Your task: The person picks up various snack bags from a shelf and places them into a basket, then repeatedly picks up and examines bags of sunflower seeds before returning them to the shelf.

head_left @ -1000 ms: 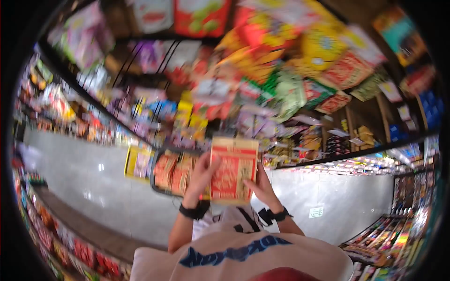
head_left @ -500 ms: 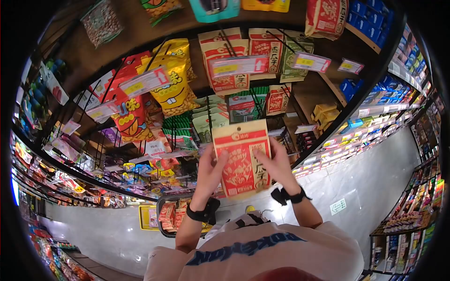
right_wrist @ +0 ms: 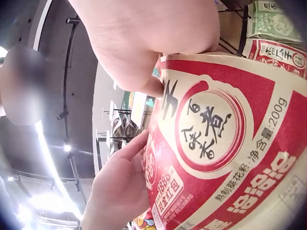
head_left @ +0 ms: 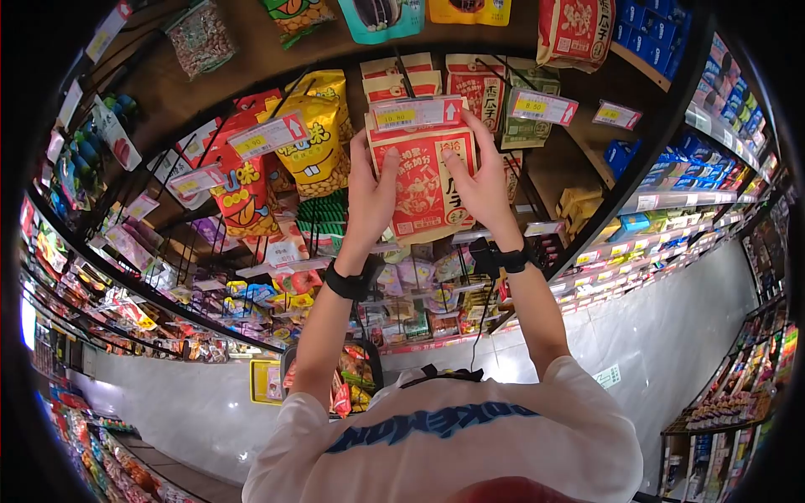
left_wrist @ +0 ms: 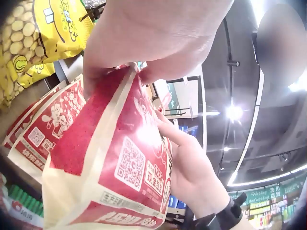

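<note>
A red and cream bag of sunflower seeds (head_left: 417,197) is held upright at the shelf hooks, its top edge behind a price tag (head_left: 417,112). My left hand (head_left: 371,194) grips its left side and my right hand (head_left: 486,191) its right side, thumbs on the front, other fingers behind. In the left wrist view the bag (left_wrist: 129,153) bulges at its base, close in front of matching seed bags (left_wrist: 53,124). From the right wrist, the bag (right_wrist: 216,124) shows its printed side, with a green bag (right_wrist: 276,21) beyond. The hanging hole is hidden.
Yellow peanut bags (head_left: 314,134) hang left of the seed bags, with red snack bags (head_left: 243,193) beside them. Blue boxes (head_left: 658,33) stand on the right shelf. Below, a black-rimmed basket (head_left: 369,356) holds several packs, near a yellow bin (head_left: 264,381) on the floor.
Both hands have carried the seed bag forward and up, from near the body to the hooks under the price tag. Earlier it was higher over the floor basket's right; now its top meets the hanging bags.
</note>
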Available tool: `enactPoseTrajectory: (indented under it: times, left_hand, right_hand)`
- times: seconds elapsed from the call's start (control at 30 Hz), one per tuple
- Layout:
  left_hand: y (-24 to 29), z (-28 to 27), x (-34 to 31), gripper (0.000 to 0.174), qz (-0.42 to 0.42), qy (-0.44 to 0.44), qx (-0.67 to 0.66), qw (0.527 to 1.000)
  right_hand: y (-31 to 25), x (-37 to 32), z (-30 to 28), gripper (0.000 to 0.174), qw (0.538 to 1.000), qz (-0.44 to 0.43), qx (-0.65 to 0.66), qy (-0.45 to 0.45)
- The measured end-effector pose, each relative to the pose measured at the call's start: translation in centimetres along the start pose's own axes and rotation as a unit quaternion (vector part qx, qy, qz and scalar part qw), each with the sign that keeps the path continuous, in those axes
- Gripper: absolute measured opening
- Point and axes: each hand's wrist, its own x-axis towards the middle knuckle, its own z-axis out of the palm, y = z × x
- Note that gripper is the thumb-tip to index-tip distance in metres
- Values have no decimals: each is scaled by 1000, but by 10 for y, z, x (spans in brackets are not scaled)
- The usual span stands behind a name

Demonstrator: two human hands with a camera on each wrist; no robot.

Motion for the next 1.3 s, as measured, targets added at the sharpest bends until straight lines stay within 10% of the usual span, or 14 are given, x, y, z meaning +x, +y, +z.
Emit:
enactPoseTrajectory:
  times: [0.2,1.3]
  left_hand:
    - [18,-19,-14,41,2,-93,-30,995]
    - [-43,-15,57,19,20,3,-3,1000]
  right_hand:
    - [-9,-16,1,54,994,23,102,10]
    - [39,20,31,56,997,49,7,51]
